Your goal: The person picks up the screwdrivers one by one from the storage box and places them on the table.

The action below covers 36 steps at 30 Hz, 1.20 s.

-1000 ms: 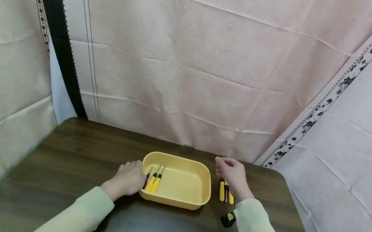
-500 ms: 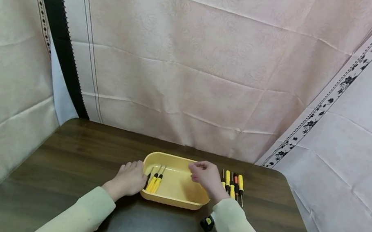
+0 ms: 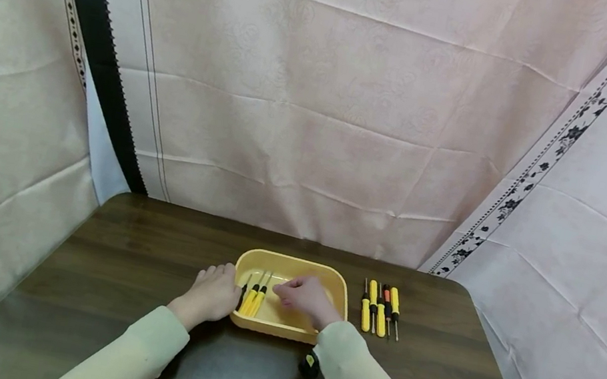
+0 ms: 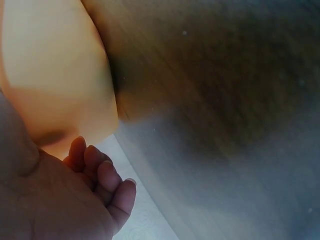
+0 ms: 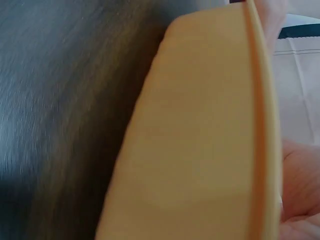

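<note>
A yellow plastic tray sits on the table with a few screwdrivers side by side at its left end. My left hand grips the tray's left rim; in the left wrist view its curled fingers lie by the outer wall and the thumb is hidden. Above the tray's middle is my right hand, fingertips near the rightmost of those screwdrivers and no tool showing between them. In the right wrist view the tray's wall covers most of that hand. To the right of the tray lies a row of several screwdrivers.
The dark wooden tabletop has rounded back corners. Pale cloth hangs behind it and on both sides. A black wrist camera hangs under the right wrist, in front of the tray.
My right hand has moved left from above the screwdriver row to over the tray, uncovering the row. The left hand stays at the tray's rim.
</note>
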Available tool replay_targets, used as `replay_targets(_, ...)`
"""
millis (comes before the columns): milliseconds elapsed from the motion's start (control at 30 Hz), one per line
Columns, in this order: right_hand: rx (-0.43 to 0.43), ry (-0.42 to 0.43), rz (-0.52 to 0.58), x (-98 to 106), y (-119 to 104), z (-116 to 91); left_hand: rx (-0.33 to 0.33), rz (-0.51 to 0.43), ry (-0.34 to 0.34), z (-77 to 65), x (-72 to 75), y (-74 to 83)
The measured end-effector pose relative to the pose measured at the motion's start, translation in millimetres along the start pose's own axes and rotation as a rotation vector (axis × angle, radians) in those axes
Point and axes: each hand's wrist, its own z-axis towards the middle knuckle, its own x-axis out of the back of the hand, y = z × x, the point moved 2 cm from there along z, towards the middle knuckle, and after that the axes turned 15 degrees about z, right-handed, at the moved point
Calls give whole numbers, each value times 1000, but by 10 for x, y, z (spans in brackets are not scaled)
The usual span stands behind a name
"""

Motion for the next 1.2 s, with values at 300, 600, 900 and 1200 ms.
replay_targets(300, -46, 21, -63, -183, 112, 112, 0, -1, 17, -10, 5, 17)
replay_targets(600, -86, 74, -144, -245, 120, 152, -3, 6, 13, 2, 4, 27)
replay_targets(900, -127, 108, -189, -335, 148, 181, -1, 19, 8, -4, 5, 10)
replay_targets(1200, -147, 137, -243, -329, 124, 183, -5, 18, 11, -11, 13, 21)
